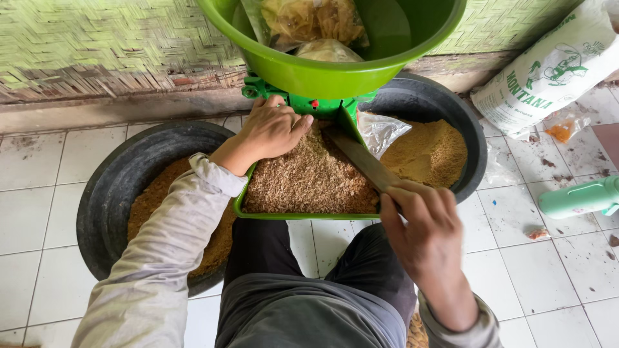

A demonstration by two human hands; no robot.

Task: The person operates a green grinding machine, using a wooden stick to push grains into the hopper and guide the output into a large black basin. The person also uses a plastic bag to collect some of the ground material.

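Left hand (271, 132) resting palm-down, fingers loosely curled, on far edge of brown ground meal (309, 177) heaped in green tray (240, 207), right under green machine outlet (316, 104); grips nothing. Right hand (422, 229) closed around handle of flat wooden paddle (361, 158), blade angled fwd-left into meal, tip near outlet. Step in hand, by judgement: spreading/raking meal in tray below outlet. Next move likely calls for steady paddle strokes w/o tipping tray, left hand kept off outlet. Green basin (335, 71) directly above both hands, w/ clear bags of yellowish material inside. Black tub (106, 193) under left forearm, holds darker brown meal; second black tub (461, 122) beyond right hand, holds finer tan meal plus plastic sheet. White printed sack (548, 71) far right; mint-green bottle (580, 196) lying right of right hand. Surface: white tiled floor (39, 193), scattered crumbs. Woven bamboo wall (97, 38) ahead.
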